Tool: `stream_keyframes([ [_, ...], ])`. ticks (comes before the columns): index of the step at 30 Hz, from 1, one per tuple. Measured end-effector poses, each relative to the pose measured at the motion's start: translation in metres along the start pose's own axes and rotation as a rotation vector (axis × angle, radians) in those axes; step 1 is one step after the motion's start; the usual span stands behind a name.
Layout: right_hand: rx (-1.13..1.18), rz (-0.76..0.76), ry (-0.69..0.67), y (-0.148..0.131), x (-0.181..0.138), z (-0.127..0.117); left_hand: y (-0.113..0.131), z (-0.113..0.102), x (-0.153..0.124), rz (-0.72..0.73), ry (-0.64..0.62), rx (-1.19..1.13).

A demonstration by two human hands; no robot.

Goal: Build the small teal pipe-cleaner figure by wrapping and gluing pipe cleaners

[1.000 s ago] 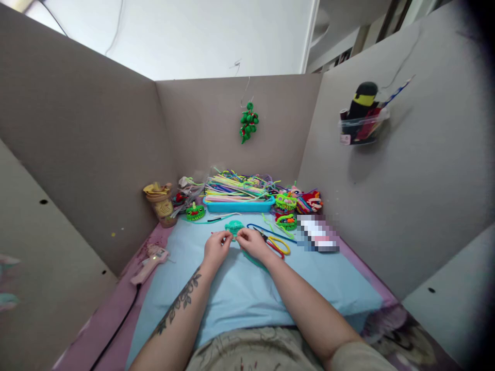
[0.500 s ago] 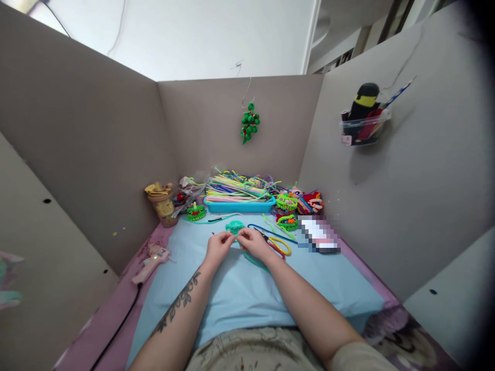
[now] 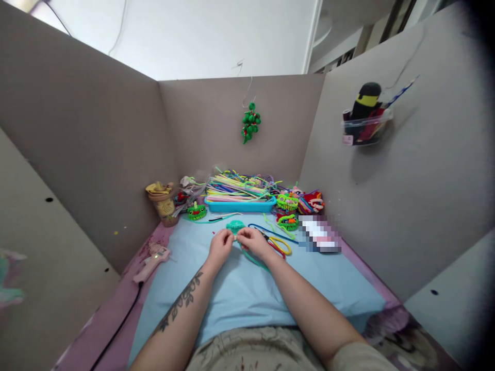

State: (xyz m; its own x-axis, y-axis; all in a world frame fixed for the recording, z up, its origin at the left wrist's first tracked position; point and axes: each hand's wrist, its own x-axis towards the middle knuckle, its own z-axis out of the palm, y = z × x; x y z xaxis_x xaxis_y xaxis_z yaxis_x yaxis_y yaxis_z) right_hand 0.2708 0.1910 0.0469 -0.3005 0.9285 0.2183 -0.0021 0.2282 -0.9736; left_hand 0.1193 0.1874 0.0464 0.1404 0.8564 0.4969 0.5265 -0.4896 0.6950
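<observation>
My left hand (image 3: 221,244) and my right hand (image 3: 252,242) meet over the middle of the blue cloth, fingertips pinched close together. Whatever lies between the fingertips is too small to make out. Just beyond them lies a teal fuzzy piece (image 3: 235,225), apparently shaped from pipe cleaner; I cannot tell whether the fingers touch it. A teal pipe cleaner (image 3: 253,260) runs across the cloth under my right hand and wrist. Beside that hand are scissors (image 3: 281,246) with red and yellow handles, their blades partly hidden. A dark blue pipe cleaner (image 3: 275,234) stretches behind them.
A blue tray (image 3: 240,206) heaped with pipe cleaners stands at the back. Left are a brown cup (image 3: 165,208), a green frog-like figure (image 3: 196,211) and a pink glue gun (image 3: 152,264) with a black cord. Colourful figures (image 3: 287,221) and a blurred phone-like object (image 3: 320,234) lie right.
Both hands stay pinched at nearly the same spot, with only a slight shift of the fingers. The whole view has drifted a little; nothing else has visibly moved.
</observation>
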Motion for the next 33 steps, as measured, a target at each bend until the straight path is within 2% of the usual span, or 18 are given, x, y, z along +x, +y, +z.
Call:
stream_keyframes([
  [6,0.031,0.05,-0.038,0.002,0.0,0.001,0.0,0.0,0.0,-0.03,0.046,-0.029],
  [14,0.091,0.06,-0.003,0.007,0.002,0.006,0.007,0.003,0.0,-0.119,0.104,-0.161],
  [20,0.04,0.026,0.029,0.005,0.001,0.008,0.01,0.003,0.0,-0.146,0.083,-0.248],
  [33,-0.014,0.006,0.018,0.008,-0.001,0.004,0.0,0.002,-0.001,-0.025,0.016,-0.018],
])
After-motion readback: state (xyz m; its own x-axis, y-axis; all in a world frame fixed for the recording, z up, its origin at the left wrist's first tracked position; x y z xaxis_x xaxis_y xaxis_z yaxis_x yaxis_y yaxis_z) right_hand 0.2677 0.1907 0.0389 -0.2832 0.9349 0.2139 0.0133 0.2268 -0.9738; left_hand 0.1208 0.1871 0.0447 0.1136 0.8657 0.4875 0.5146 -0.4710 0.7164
